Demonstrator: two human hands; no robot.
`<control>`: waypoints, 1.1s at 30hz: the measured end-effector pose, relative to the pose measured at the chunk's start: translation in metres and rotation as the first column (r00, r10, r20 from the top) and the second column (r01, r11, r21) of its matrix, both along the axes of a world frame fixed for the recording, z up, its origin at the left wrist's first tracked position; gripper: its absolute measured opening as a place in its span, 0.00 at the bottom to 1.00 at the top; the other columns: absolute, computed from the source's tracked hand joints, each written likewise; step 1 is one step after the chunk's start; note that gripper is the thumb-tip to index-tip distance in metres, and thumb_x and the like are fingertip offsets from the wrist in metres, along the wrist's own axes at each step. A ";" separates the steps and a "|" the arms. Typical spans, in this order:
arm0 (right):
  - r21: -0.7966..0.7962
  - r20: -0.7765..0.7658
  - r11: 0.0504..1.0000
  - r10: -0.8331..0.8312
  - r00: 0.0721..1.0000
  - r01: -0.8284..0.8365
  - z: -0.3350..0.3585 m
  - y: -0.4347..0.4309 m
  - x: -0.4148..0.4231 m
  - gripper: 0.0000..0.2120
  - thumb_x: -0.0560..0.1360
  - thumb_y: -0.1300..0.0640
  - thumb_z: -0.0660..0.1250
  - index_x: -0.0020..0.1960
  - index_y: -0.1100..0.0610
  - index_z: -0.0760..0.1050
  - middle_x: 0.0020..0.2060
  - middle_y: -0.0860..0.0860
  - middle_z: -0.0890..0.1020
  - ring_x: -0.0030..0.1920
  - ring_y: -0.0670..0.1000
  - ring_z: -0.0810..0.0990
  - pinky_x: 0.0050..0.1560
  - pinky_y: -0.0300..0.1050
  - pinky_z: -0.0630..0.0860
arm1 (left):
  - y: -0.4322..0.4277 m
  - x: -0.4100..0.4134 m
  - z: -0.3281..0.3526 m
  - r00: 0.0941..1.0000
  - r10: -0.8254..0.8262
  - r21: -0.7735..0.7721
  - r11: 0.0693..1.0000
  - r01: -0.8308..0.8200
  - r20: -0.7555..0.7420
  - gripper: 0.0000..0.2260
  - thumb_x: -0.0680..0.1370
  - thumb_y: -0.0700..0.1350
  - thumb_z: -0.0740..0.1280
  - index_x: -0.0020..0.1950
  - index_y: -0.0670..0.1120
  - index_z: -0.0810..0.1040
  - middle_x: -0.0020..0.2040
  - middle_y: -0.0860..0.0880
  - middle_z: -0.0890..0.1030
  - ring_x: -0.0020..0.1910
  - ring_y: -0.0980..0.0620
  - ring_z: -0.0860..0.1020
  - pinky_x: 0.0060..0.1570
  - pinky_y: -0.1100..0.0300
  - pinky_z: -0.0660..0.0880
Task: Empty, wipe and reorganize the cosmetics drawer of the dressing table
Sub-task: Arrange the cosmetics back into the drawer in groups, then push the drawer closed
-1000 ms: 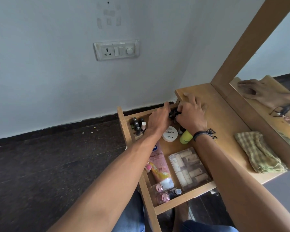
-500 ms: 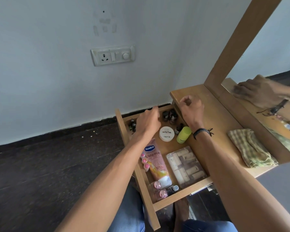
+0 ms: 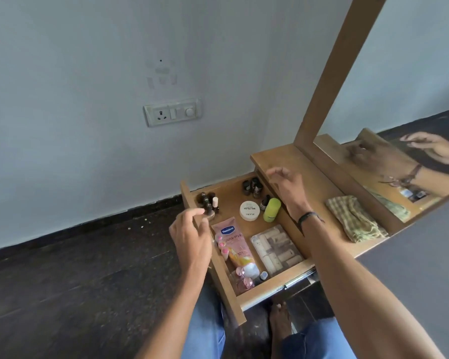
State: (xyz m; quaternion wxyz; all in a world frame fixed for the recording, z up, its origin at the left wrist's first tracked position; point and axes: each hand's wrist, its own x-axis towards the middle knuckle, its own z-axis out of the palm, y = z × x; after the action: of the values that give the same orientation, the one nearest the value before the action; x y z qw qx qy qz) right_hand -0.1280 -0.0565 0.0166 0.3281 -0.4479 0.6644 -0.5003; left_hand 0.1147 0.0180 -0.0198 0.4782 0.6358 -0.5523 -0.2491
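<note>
Drawer (image 3: 270, 287) of the dressing table stands pulled out from under the worktop (image 3: 322, 182), full of cosmetics. In its far left corner a cluster of small dark bottles (image 3: 205, 199) stands upright, one with a white cap (image 3: 215, 202) among them. A second group of dark bottles (image 3: 252, 186) stands in the far right corner, partly under the edge of the worktop. Near the middle sits a round white jar (image 3: 249, 210), and just beside it a yellow-green bottle (image 3: 271, 209) leans, with one more little dark bottle (image 3: 265, 202) between the two. A pink tube (image 3: 235, 244) lies lengthwise with its white cap toward the front. A few small pink-capped things (image 3: 222, 244) lie along the left wall next to it. To the right of the tube a clear plastic box (image 3: 276, 250) holds rows of beige sticks. In the near left corner lie clear bottles with pink caps (image 3: 244, 281), and just beside them a tiny bottle with a bluish cap (image 3: 262, 275).

The left hand (image 3: 189, 237) hovers over the drawer's left wall with fingers loosely curled, grasping nothing, its fingertips just beside the left cluster. The right hand (image 3: 287, 185), a dark band (image 3: 307, 217) at its wrist, hangs relaxed and empty over the worktop's edge. A checked cloth (image 3: 355, 218) lies bunched on the worktop in front of the mirror (image 3: 399, 99).
</note>
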 end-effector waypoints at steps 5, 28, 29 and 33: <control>-0.023 -0.024 0.999 0.022 0.999 -0.022 0.001 0.101 0.025 0.05 0.79 0.64 0.68 0.47 0.56 0.81 0.45 0.51 0.86 0.45 0.48 0.84 0.47 0.41 0.80 | 0.028 0.016 -0.034 0.947 0.121 0.318 0.948 -0.021 -0.298 0.12 0.81 0.37 0.63 0.62 0.48 0.78 0.64 0.48 0.76 0.65 0.48 0.73 0.65 0.55 0.70; 0.102 -0.041 0.988 -0.112 0.993 0.116 -0.047 0.274 0.050 0.05 0.79 0.60 0.70 0.48 0.50 0.82 0.45 0.44 0.85 0.47 0.42 0.83 0.48 0.36 0.77 | 0.051 0.013 -0.039 0.833 -0.061 0.542 0.733 0.411 -0.549 0.22 0.82 0.41 0.59 0.74 0.57 0.70 0.65 0.49 0.80 0.61 0.50 0.80 0.65 0.46 0.76; 0.108 -0.043 0.989 -0.100 0.994 0.104 -0.047 0.271 0.054 0.05 0.79 0.59 0.70 0.48 0.50 0.82 0.45 0.44 0.85 0.47 0.41 0.83 0.48 0.36 0.78 | 0.051 0.014 -0.038 0.830 -0.051 0.541 0.736 0.408 -0.556 0.22 0.82 0.40 0.59 0.74 0.56 0.70 0.64 0.49 0.80 0.60 0.50 0.80 0.65 0.46 0.76; 0.138 -0.072 0.988 -0.056 0.996 0.066 -0.046 0.266 0.058 0.05 0.79 0.57 0.69 0.48 0.47 0.81 0.48 0.43 0.84 0.49 0.39 0.82 0.51 0.38 0.79 | 0.052 0.005 -0.038 0.809 -0.056 0.519 0.740 0.427 -0.585 0.23 0.83 0.39 0.59 0.77 0.54 0.68 0.68 0.47 0.78 0.63 0.48 0.79 0.67 0.44 0.74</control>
State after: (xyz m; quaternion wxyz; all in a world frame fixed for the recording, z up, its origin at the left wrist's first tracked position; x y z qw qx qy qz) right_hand -0.0697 0.2090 -0.0293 0.3205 -0.4199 0.7220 -0.4469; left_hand 0.1200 0.0698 -0.0579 0.3331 0.5818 -0.3622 -0.6476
